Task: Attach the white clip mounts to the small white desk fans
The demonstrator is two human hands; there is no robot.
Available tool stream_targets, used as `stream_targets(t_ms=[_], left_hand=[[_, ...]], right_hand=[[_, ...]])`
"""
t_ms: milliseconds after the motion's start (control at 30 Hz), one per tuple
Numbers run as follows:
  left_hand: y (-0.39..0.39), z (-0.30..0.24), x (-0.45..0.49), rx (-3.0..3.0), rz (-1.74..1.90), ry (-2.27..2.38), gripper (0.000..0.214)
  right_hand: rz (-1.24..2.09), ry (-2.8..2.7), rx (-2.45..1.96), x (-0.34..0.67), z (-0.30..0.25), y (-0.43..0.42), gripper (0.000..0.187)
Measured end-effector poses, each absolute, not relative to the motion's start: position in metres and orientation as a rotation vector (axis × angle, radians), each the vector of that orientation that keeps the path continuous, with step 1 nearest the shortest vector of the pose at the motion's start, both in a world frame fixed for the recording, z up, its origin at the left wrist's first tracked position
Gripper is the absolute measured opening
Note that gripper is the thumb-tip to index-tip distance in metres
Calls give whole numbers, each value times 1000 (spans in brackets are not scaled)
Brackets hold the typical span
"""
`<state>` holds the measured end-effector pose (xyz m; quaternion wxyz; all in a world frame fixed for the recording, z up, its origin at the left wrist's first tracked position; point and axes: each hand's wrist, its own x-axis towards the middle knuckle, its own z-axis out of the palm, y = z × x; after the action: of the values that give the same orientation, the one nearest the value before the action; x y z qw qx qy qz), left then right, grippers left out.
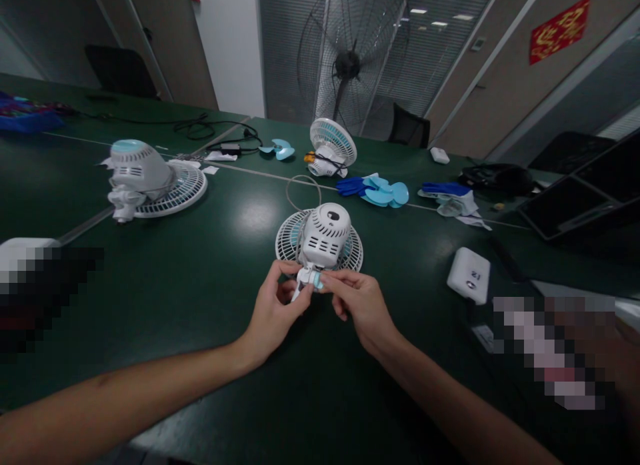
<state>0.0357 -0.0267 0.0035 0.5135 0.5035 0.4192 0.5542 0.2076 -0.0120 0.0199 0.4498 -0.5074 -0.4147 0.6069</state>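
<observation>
Right now my left hand (275,305) and right hand (357,301) meet at the base (311,281) of the fan (323,235). The fan lies grille-down on the tabletop (200,318), just beyond my knuckles, with its motor housing pointing up.

My left hand is mostly closed. Thumb and forefinger pinch the white side of the base, and the other fingers curl under it. My right hand is closed about as far, with thumb and forefinger nipping the pale blue bit from the other side. The two pinches nearly touch.

I think this fiddly part goes best with the grille flat on the tabletop, so the fan cannot rock. The left hand should act as the anchor while the right does the fine work. Small, even pressure seems wise, since the plastic looks thin and a twist could snap it.

Farther out from my left hand lies a second fan (145,181). A white box (469,275) sits off to the side of my right.
</observation>
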Motion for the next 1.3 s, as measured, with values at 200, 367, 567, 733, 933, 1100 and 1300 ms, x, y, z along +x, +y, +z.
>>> stream_targets(t_ms=[200,367,567,733,933,1100,1300], left_hand=[[-26,0,36,1210,1345,1004,30],[-26,-5,35,1191,1336,980,30],[-25,-3,34,1195,1329,972,33],[-25,-4,34,1208,1322,972,31],[-26,-4,33,1199,1306,951,31],[-26,-3,34,1195,1314,937,30],[-26,-3,35,1195,1314,964,30]], right_hand=[[1665,-840,-1270,205,21,-16,35],[1070,-1434,-1284,216,18,-15,25],[100,-2153,-782,239,8,-6,30],[-76,-2203,-732,241,3,-5,33],[19,-2129,-770,234,4,-11,30],[380,-1918,-914,224,9,-15,18],[1278,-1304,-1206,212,14,-13,18]])
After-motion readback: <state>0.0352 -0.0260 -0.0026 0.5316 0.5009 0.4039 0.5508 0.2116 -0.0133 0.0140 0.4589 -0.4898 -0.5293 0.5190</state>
